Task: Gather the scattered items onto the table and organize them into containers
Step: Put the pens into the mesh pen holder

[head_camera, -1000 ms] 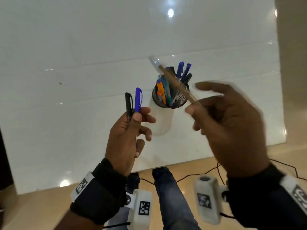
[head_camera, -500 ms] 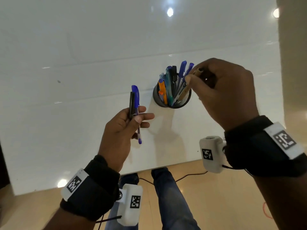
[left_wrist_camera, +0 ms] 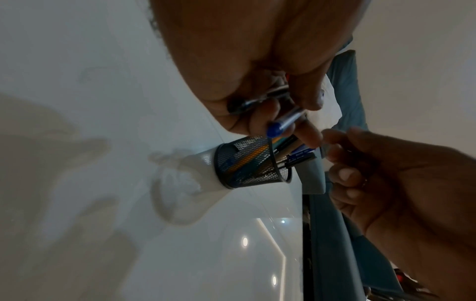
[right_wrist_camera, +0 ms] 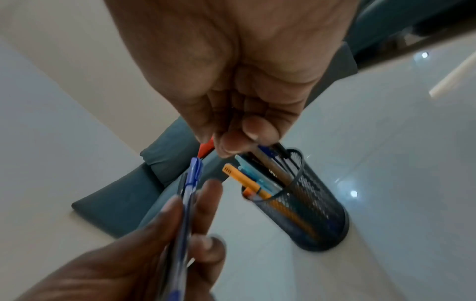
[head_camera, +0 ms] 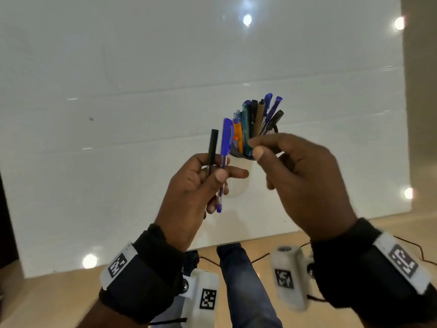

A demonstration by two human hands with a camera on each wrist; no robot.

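Observation:
A black mesh pen holder (head_camera: 272, 131) (left_wrist_camera: 247, 165) (right_wrist_camera: 316, 213) stands on the white table (head_camera: 118, 67), full of several pens, among them a brown pen (head_camera: 260, 114). My left hand (head_camera: 222, 174) is raised just left of the holder. It grips a black pen (head_camera: 212, 147) and a blue capped pen (head_camera: 225, 143) (right_wrist_camera: 190, 189), both upright. My right hand (head_camera: 257, 147) hovers in front of the holder's rim with curled fingers, thumb and forefinger close together. Nothing is held between them. Its forefinger points toward the blue pen.
The table's near edge (head_camera: 236, 242) runs just under my wrists. Below it are legs in jeans (head_camera: 236, 275) and a thin cable (head_camera: 260, 258) on the wooden floor. Teal chairs (right_wrist_camera: 123, 203) stand beyond the table's far side.
My right hand dropped the brown pen into the holder, let go, and drew back left toward my left hand. My left hand rose a little with its two pens.

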